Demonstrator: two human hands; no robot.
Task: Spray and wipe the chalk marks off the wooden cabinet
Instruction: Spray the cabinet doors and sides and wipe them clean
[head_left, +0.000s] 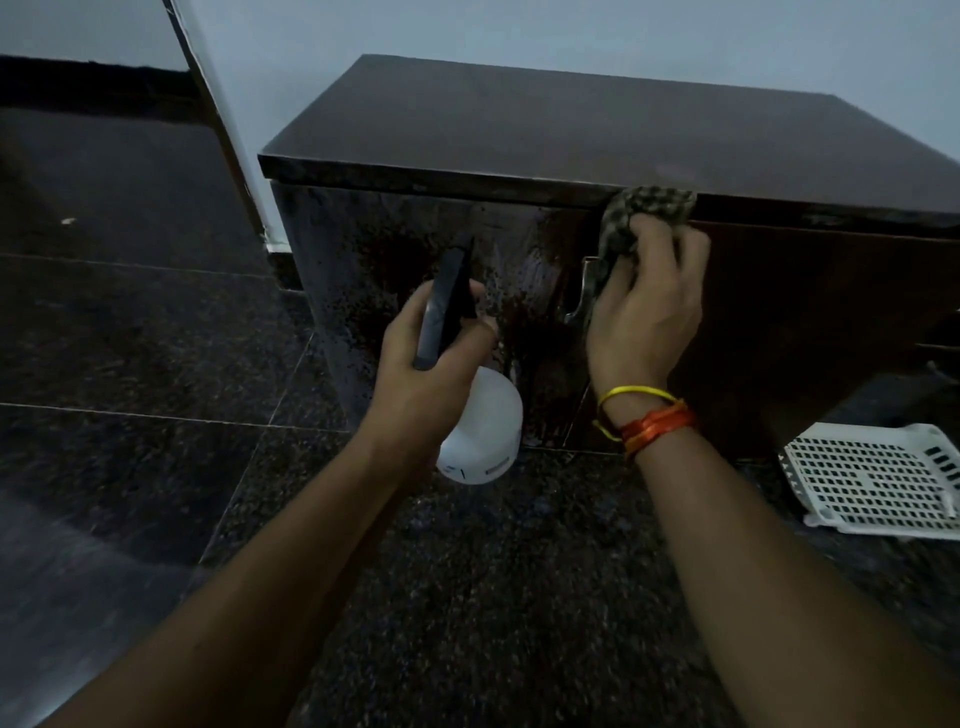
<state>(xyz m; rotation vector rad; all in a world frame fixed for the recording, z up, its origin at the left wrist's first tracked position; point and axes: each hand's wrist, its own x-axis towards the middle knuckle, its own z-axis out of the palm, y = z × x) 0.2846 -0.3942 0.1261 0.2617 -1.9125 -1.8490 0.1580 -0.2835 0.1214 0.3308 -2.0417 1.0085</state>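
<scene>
The dark wooden cabinet (519, 130) stands on a speckled dark stone floor (493, 597), its back against a pale wall (519, 31), and everything else here is placed from it. In front of the cabinet's left door, whose glossy face is speckled and streaked with wet droplets, the left hand (415, 374) grips a spray bottle (480, 431): the fingers curl round the black trigger head, which points up toward the door, while the white body of the bottle hangs below the hand, close to the foot of the cabinet. The bottle is held just off the door face, not touching it as far as can be seen. To the right of it, at the upper edge of the cabinet front just under the overhanging top, the right hand (649, 306) clutches a bunched, mottled cloth (639, 213), pressing it against the wood where the two door panels meet. The cloth rises above the fingertips to touch the underside lip of the top board, and part of it hangs down past the thumb over a metal handle (584, 291) fixed near that seam. Yellow and orange threads (654, 415) circle the right wrist. The two hands are near each other but apart, the left lower and further from the cabinet. Chalk marks cannot be made out in the dim light. On the floor at the cabinet's lower right lies a white perforated plastic basket (872, 478).
</scene>
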